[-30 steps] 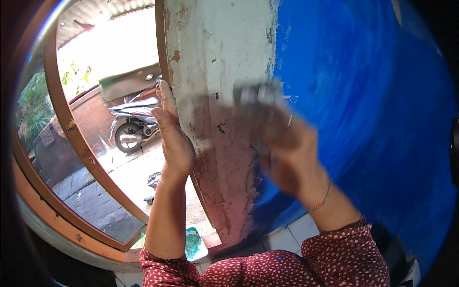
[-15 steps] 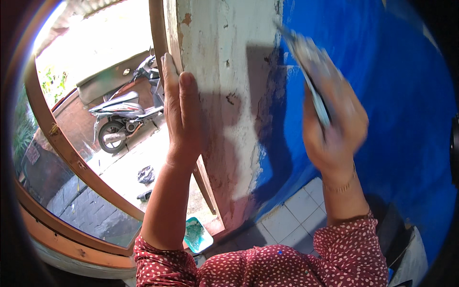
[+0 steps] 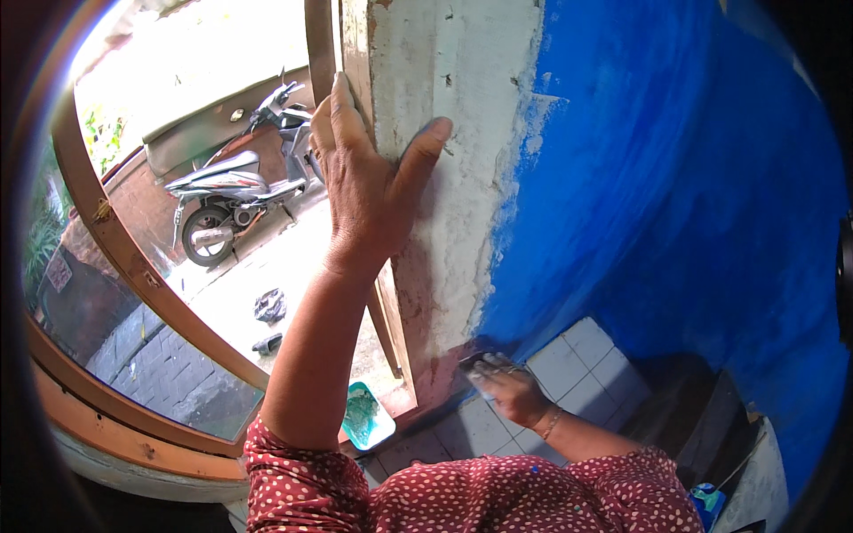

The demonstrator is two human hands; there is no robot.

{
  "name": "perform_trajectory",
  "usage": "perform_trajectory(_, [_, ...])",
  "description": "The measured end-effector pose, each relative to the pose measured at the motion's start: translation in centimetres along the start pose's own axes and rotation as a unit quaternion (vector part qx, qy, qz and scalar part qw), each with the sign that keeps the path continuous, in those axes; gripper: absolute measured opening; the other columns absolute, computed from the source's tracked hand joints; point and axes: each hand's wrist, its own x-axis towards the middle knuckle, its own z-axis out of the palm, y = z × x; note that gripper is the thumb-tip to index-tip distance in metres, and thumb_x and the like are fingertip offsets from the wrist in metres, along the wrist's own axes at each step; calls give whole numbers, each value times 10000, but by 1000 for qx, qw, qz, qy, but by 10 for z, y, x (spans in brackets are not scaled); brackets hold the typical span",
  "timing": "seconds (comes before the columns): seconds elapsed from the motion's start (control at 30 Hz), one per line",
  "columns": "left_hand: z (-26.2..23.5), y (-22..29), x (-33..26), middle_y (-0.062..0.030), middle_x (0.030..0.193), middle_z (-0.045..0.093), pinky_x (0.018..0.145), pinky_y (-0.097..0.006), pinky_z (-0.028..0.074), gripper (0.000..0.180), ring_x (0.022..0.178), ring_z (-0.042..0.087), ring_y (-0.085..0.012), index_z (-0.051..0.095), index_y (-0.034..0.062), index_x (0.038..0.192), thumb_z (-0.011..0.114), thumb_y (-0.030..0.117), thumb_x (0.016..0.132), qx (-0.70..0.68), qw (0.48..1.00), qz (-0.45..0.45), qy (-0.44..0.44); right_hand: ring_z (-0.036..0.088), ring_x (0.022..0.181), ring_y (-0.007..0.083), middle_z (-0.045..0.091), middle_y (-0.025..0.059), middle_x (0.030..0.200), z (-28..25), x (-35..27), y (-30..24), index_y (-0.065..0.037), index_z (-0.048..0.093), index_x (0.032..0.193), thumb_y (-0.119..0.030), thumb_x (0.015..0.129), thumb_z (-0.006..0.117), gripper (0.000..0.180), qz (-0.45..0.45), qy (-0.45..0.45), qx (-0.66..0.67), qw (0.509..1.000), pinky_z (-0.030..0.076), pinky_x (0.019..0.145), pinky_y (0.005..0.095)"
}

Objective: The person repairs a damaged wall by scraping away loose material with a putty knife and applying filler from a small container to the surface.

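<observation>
And the hands are well apart! Up high, the left hand is spread, fingers along the frame, thumb out over the pale strip of the wall. Down low, there's the right hand, fingers folded over a dark flat block, slightly blurred, at the wall's bottom edge, near where pale meets blue. The tray, green inside, sits by the frame's foot; a scooter stands outside.
</observation>
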Motion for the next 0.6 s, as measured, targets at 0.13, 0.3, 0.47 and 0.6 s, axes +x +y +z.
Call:
perform_trajectory(0.13, [4, 6, -9, -293, 1269, 328, 1009, -507, 287, 1079, 1169, 341, -417, 247, -86, 1378, 820, 436, 628, 16, 999, 28, 32, 629, 980, 315, 660, 166, 1059, -30, -38, 17, -36, 666, 1079, 36, 693, 525, 416, 242, 5, 52, 969, 509, 857, 381])
perform_trajectory(0.3, [14, 13, -49, -314, 1343, 276, 1034, -609, 192, 1125, 1234, 290, -462, 177, -37, 1421, 824, 383, 602, 175, 959, 149, 163, 638, 924, 336, 668, 184, 1001, -41, -106, 24, -20, 673, 1040, 35, 705, 538, 365, 402, 3, 19, 915, 513, 814, 385])
perform_trajectory(0.47, [39, 26, -124, -227, 1512, 173, 1125, -555, 14, 923, 1392, 106, -452, 266, -4, 1437, 665, 491, 768, 248, 937, 229, -87, 647, 894, 352, 668, 201, 981, -54, -158, 11, -17, 672, 1043, 25, 721, 559, 344, 488, -10, -3, 873, 511, 812, 400])
perform_trajectory(0.6, [36, 24, -166, -192, 1513, 179, 1146, -491, 52, 886, 1397, 172, -363, 290, -21, 1425, 640, 491, 792, 315, 852, 224, -353, 650, 883, 369, 668, 220, 956, -66, -174, 10, 8, 670, 1027, 41, 708, 545, 345, 519, 36, 24, 853, 514, 800, 386])
